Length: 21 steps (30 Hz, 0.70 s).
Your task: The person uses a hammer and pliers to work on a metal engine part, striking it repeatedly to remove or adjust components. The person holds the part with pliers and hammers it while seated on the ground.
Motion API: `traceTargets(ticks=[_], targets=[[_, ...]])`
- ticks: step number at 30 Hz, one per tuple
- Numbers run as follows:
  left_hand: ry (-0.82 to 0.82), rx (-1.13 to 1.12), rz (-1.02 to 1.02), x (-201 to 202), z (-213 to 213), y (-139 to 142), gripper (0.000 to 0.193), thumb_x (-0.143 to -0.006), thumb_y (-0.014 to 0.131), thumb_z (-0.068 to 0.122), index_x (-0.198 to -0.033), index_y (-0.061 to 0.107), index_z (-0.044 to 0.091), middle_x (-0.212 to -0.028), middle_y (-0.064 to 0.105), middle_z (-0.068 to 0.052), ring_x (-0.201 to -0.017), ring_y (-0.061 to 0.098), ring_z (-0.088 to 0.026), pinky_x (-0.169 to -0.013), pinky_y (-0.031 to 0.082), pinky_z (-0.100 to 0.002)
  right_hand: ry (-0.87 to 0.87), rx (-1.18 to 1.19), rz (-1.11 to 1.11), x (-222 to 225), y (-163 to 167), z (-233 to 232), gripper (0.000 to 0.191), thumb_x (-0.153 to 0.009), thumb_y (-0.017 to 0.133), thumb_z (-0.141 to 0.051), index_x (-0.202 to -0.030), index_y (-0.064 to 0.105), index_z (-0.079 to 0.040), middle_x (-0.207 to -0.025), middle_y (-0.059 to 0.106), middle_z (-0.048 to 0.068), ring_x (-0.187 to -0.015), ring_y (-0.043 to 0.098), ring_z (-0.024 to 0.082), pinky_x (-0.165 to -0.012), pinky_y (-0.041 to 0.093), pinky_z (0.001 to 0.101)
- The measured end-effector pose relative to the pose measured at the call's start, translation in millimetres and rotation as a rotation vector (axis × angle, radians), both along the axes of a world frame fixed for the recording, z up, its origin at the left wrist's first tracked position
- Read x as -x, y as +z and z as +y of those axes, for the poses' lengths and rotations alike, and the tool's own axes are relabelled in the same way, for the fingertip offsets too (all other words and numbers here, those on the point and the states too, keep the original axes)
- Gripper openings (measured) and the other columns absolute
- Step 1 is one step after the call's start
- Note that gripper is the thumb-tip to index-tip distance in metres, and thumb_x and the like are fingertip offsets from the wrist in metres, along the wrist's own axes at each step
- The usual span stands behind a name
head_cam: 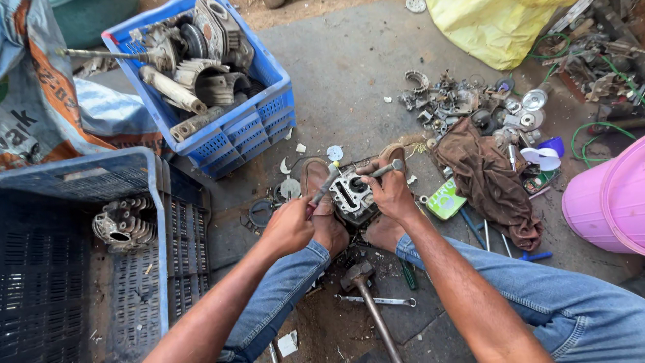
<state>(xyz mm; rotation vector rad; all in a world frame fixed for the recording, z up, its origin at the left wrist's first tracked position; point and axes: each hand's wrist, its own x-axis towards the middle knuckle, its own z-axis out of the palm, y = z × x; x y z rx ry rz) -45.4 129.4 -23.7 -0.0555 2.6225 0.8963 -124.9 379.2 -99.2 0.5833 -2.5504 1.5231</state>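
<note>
Forearms run to 2 hands gripping tools point(324, 186) over half-hidden engine part point(351, 195).

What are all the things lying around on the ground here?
Engine part: one, grey metal, held between the two feet, centre.
Blue crate: one, top left, full of grey engine parts.
Dark blue crate: one, left, with one finned grey part inside.
Hammer: one, wooden handle, bottom centre.
Spanner: one, silver, beside the hammer.
Brown rag: one, right of centre.
Small metal bits: many, grey, above the rag.
Pink bucket: one, right edge.
Yellow bag: one, top.
Printed sack: one, top left.
Feet: two, in brown sandals, gripping the engine part.
Left hand: holds a metal tool against the part.
Right hand: holds a metal rod on the part.
</note>
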Motion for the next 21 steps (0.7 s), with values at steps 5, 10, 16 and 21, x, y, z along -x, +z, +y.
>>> traceTargets(ticks=[5, 10, 16, 21], targets=[[-0.013, -0.080, 0.069, 2.4, 24.3, -16.6, 0.029, -0.086, 0.055, 0.010, -0.113, 0.063, 0.003, -0.112, 0.067, -0.021, -0.105, 0.065, -0.039, -0.090, 0.051, -0.051, -0.024, -0.309, 0.005, -4.8, 3.4, 2.7, 0.015, -0.099, 0.063, -0.017, -0.110, 0.061, -0.008, -0.092, 0.074, 0.015, -0.088, 0.073, 0.035, -0.075, 0.054, 0.0484], [0.339, -0.774, -0.502, 5.6, 30.7, -16.5, 0.029, -0.087, 0.052, -0.002, -0.114, 0.061, -0.001, -0.100, 0.068, -0.015, -0.087, 0.073, -0.028, -0.081, 0.064, -0.048, 0.007, -0.339, 0.064, -9.2, -3.9, 3.5, 0.014, -0.102, 0.058, -0.021, -0.111, 0.060, -0.010, -0.093, 0.073, 0.013, -0.076, 0.073, 0.035, -0.063, 0.056, 0.0471], [0.055, -0.443, -0.063, 0.4, 41.8, -18.6, 0.047, -0.097, 0.055, 0.007, -0.142, 0.051, 0.000, -0.097, 0.068, -0.021, -0.092, 0.064, -0.039, -0.084, 0.055, -0.045, 0.065, -0.167, 0.167, -3.7, -13.4, 0.3, 0.016, -0.102, 0.062, -0.015, -0.113, 0.055, -0.006, -0.091, 0.072, 0.017, -0.084, 0.074, 0.038, -0.065, 0.055, 0.0483], [-0.151, 0.001, 0.265, -8.3, 40.5, -25.2, 0.087, -0.074, 0.060, -0.005, -0.153, 0.023, -0.009, -0.125, 0.053, -0.031, -0.115, 0.056, -0.048, -0.096, 0.048, -0.049, -0.005, -0.202, 0.027, -0.7, -15.2, -1.3, 0.030, -0.095, 0.067, -0.013, -0.120, 0.053, -0.003, -0.084, 0.069, 0.022, -0.082, 0.070, 0.044, -0.066, 0.051, 0.0525]])
